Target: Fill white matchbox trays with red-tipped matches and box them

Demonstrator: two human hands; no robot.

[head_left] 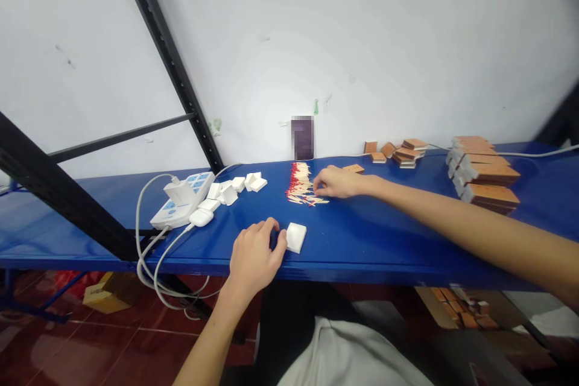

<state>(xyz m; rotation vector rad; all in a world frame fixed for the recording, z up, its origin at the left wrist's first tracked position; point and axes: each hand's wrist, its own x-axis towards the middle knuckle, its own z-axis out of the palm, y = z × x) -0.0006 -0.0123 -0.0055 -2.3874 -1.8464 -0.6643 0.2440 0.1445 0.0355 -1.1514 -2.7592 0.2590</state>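
A heap of matchsticks (299, 184) with red heads and pale wooden stems lies on the blue tabletop. My right hand (337, 182) reaches in from the right, its fingers bent down and pinched on matchsticks at the heap's right edge; the fingertips are partly hidden. Nearer the front edge is a small white matchbox tray (296, 237). Beside it on the left rests my left hand (256, 253), fingers curved and thumb apart from them. That thumb is at the tray's left edge, and nothing shows in the hand's grip.
More white trays (226, 193) sit by a white power strip (181, 202) with cables. Brown matchbox sleeves (409, 151) are scattered at the back right, with stacked ones (486, 175) farther right. A dark pixelated rectangle (303, 139) stands against the wall. Black shelf posts (169, 54) rise on the left.
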